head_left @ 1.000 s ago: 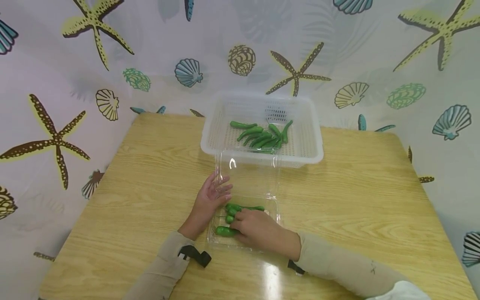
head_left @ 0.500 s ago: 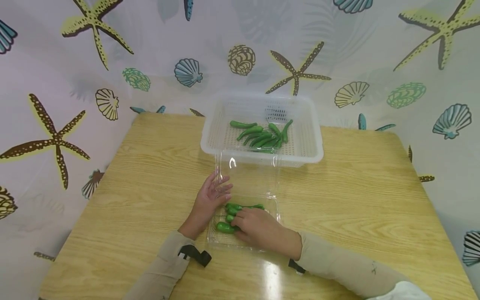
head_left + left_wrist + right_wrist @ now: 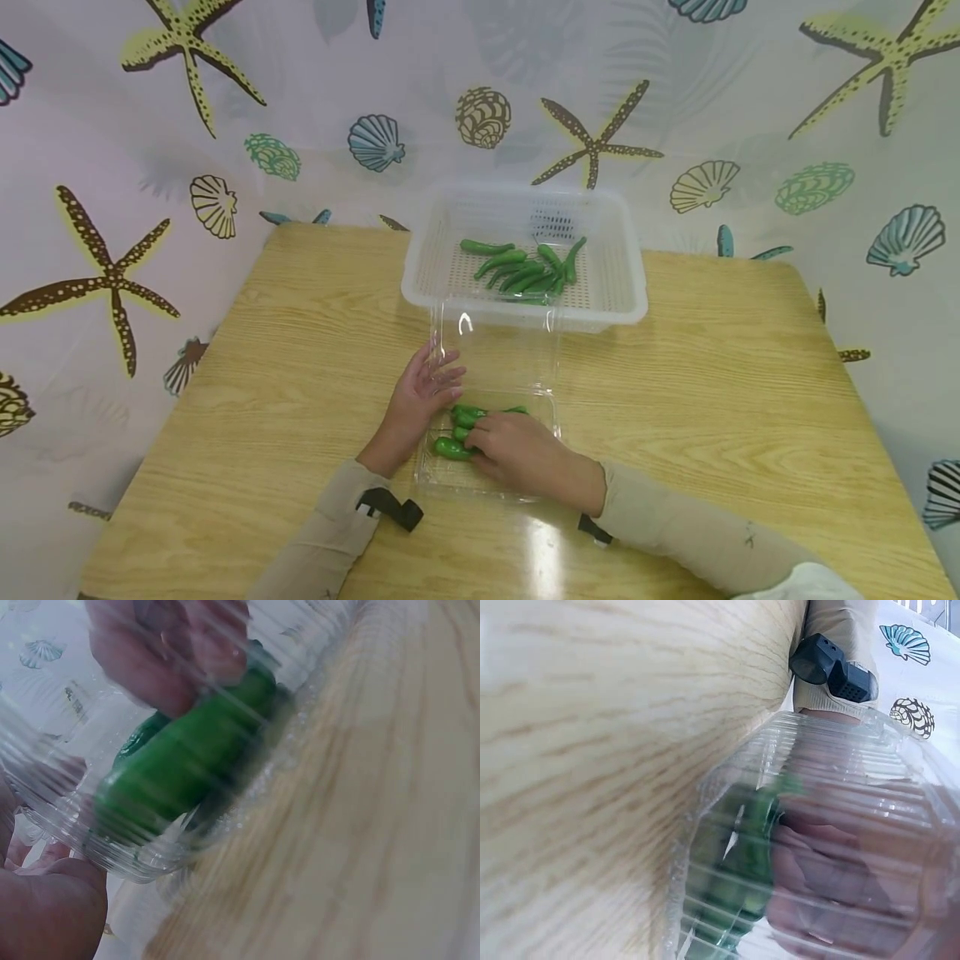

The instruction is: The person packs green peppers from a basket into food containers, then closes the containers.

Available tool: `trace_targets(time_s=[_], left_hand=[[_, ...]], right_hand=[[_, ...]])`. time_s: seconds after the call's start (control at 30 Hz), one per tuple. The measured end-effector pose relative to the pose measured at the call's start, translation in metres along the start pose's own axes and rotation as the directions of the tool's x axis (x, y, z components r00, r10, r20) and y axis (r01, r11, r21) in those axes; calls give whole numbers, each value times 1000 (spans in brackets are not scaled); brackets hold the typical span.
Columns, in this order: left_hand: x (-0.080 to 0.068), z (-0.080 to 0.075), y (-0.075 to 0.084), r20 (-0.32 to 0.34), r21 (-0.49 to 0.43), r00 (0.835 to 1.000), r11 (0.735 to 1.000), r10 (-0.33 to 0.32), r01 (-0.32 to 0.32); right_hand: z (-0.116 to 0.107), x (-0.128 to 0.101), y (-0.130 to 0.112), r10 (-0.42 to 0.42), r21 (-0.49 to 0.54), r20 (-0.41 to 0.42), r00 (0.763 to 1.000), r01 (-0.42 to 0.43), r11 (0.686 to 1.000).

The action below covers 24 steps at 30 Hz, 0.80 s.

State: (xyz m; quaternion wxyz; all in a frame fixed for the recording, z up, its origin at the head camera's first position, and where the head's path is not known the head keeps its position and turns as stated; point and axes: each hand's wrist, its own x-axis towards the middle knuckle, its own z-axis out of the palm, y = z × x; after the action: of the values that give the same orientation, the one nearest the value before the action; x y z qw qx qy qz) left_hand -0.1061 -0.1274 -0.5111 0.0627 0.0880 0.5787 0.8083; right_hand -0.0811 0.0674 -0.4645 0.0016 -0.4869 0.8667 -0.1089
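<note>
A person's right hand (image 3: 525, 457) reaches into a clear plastic box (image 3: 444, 482) on a wood-grain table (image 3: 712, 392), its bent fingers pinching the nearest green pepper (image 3: 452, 449), which lies crosswise in the part of the box closest to the person. Other peppers (image 3: 468, 414) lie next to it toward the box's hinge, partly hidden by the same hand. At the left side of the box, the left hand (image 3: 408, 402) is held beside the hinge corner, fingers apart and mostly straight; whether they touch the plastic cannot be told. The see-through lid (image 3: 495, 354) is folded back from the far side of the box, its outer edge overlapping, in the head view, the near rim of a white basket (image 3: 603, 318). In that basket, beyond the box, sits a loose pile of further peppers (image 3: 525, 279).

The glossy pepper looks apt to roll out of the fingers if squeezed off-centre, and a hard shove against its neighbours could make it ride up over them. The thin box might skid across the table under a strong push, more so if the left hand is not actually bracing it. A knock to the lid could swing it down onto the right hand, and peppers heaped above the box's rim would probably stop it lying flat.
</note>
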Motion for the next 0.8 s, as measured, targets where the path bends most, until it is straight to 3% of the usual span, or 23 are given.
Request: trace_targets(time_s=[0.2,0.5,0.8], left_hand=[[0,1,0,-3,-1,1000,1000,12,-12],[0,0,1,2,2,1000,1000,6,-6],[0,1,1,-6,11,1000,1000,9,-9]], right_hand=[[-9,-1,2,23,77,-2,1000,-23,997],[-33,2,18,103,107,-76,992,-95,990],[-61,3,38,216,213,-77,973,-196,957]])
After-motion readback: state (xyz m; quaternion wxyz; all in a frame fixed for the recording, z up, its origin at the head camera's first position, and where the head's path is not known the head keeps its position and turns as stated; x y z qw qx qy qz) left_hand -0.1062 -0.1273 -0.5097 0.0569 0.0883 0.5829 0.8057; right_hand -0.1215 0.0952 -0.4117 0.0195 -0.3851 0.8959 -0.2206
